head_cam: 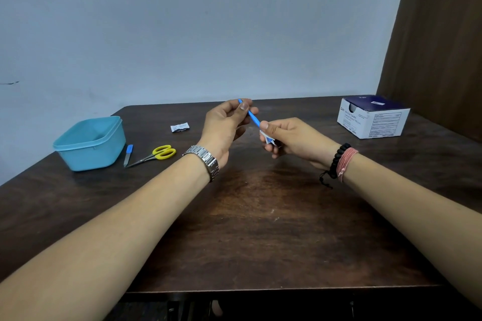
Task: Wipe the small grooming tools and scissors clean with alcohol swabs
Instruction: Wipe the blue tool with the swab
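The white and dark-blue box at the far right of the table bears the words "Alcohol Swabs" on its white front face, with a small round logo to the left of them; the finer print below and the panel on its side are too small to read. A torn sachet, well to the left of the box, carries print that cannot be read.

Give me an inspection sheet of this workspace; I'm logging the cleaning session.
Surface: dark wooden table, scuffed.
Job's things: blue tool held in both hands; white swab wrapped round its lower end; scissors and small blue-capped tool lying beside teal tub; swab box far right.
Clutter: torn wrapper.
Hands: left hand grips tool; right hand pinches swab.
Cables: nothing seen.
Surroundings: pale wall, brown curtain.
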`<state>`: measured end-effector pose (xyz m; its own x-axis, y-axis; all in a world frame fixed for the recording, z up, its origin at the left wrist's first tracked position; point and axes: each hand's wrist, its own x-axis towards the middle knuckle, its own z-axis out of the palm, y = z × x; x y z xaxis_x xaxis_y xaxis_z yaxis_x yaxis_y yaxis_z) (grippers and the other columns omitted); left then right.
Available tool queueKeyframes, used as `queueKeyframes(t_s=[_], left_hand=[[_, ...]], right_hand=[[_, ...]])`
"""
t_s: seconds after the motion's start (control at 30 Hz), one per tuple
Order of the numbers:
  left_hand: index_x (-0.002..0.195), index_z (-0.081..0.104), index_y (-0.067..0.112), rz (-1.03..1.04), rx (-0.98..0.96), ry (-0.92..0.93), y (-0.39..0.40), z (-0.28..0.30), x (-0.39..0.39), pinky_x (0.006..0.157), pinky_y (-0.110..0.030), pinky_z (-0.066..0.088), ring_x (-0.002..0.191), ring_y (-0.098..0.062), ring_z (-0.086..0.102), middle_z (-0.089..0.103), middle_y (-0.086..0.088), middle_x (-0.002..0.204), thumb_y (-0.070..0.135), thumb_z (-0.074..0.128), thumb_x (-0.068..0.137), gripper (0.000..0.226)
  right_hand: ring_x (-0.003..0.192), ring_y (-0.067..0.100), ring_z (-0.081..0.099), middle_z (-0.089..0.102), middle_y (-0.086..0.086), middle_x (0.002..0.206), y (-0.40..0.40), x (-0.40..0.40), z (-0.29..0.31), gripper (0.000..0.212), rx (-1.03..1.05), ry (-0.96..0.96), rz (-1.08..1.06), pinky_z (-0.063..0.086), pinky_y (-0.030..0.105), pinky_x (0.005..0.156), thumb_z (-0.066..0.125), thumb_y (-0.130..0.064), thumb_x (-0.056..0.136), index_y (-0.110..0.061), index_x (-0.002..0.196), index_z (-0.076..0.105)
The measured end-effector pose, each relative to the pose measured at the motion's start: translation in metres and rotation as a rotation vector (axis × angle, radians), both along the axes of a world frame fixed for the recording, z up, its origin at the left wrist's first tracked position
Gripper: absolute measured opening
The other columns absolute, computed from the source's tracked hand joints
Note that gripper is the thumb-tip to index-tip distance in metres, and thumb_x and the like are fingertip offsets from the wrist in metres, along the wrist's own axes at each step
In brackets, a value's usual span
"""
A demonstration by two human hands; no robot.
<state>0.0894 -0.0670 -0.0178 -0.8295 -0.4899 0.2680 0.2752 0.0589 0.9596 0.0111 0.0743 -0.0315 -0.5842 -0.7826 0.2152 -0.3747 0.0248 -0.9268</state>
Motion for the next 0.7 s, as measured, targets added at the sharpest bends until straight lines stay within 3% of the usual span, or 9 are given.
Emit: queueKeyframes(t_s=[0.1,0.23,0.37,0.57,0.7], left_hand=[[0.078,0.066,0.021,0.064,0.006,0.009,-0.001,0.002,0.001,0.071,-0.024,0.046,0.070,-0.006,0.054,0.068,0.003,0.087,0.030,0.066,0.090,0.015],[0.076,0.061,0.016,0.115,0.083,0.047,-0.003,0.006,0.000,0.061,-0.024,0.042,0.058,-0.007,0.047,0.058,-0.003,0.077,0.029,0.070,0.086,0.019],[0.076,0.061,0.016,0.122,0.093,0.045,-0.006,0.006,-0.001,0.059,-0.022,0.043,0.058,-0.007,0.047,0.057,-0.008,0.085,0.027,0.069,0.088,0.018],[0.078,0.061,0.016,0.227,0.171,0.088,-0.012,0.011,0.000,0.053,-0.019,0.040,0.053,-0.004,0.049,0.058,0.006,0.066,0.027,0.069,0.088,0.017],[0.077,0.060,0.017,0.267,0.215,0.116,-0.022,0.013,0.003,0.052,-0.018,0.040,0.054,-0.004,0.048,0.062,0.004,0.073,0.026,0.067,0.090,0.017]], right_hand=[[0.057,0.012,0.047,0.056,0.002,0.066,-0.001,0.002,0.001,0.040,0.009,-0.014,0.030,0.048,0.024,0.061,0.042,-0.038,0.102,-0.013,0.074,0.055],[0.058,0.013,0.046,0.055,0.003,0.066,0.000,0.002,0.003,0.041,0.008,-0.023,0.052,0.048,0.024,0.061,0.038,-0.039,0.103,-0.015,0.071,0.051],[0.058,0.014,0.047,0.054,0.001,0.064,0.000,0.000,0.002,0.041,0.004,0.008,0.044,0.048,0.026,0.062,0.039,-0.040,0.102,-0.016,0.071,0.049],[0.064,0.021,0.048,0.055,0.002,0.062,0.001,-0.003,0.002,0.041,0.031,0.117,-0.026,0.046,0.027,0.061,0.043,-0.039,0.101,-0.014,0.069,0.047],[0.055,0.011,0.046,0.055,-0.002,0.062,0.003,-0.009,0.002,0.039,0.053,0.108,-0.170,0.042,0.022,0.054,0.047,-0.037,0.100,-0.016,0.070,0.059]])
